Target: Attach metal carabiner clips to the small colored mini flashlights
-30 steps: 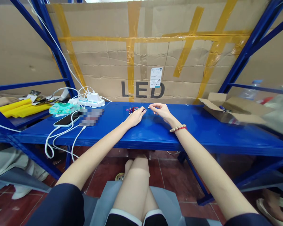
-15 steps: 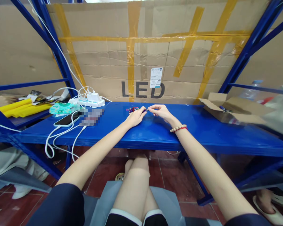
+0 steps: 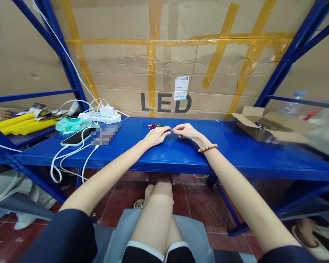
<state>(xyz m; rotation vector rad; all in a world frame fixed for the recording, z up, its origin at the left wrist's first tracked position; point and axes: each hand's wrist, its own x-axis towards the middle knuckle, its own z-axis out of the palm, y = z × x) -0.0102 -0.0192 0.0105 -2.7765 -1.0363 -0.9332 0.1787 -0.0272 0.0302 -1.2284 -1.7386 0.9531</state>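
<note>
The left hand (image 3: 157,136) and right hand (image 3: 188,132) both pinch a tiny piece (image 3: 171,130). A loose pinch could let it drop onto the counter (image 3: 227,148).

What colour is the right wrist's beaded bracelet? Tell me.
The bracelet is beige, with red along one edge; the head view shows it.

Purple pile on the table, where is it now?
In the head view, the purple pile lies just left of centre on the blue table, just beyond the left hand.
</note>
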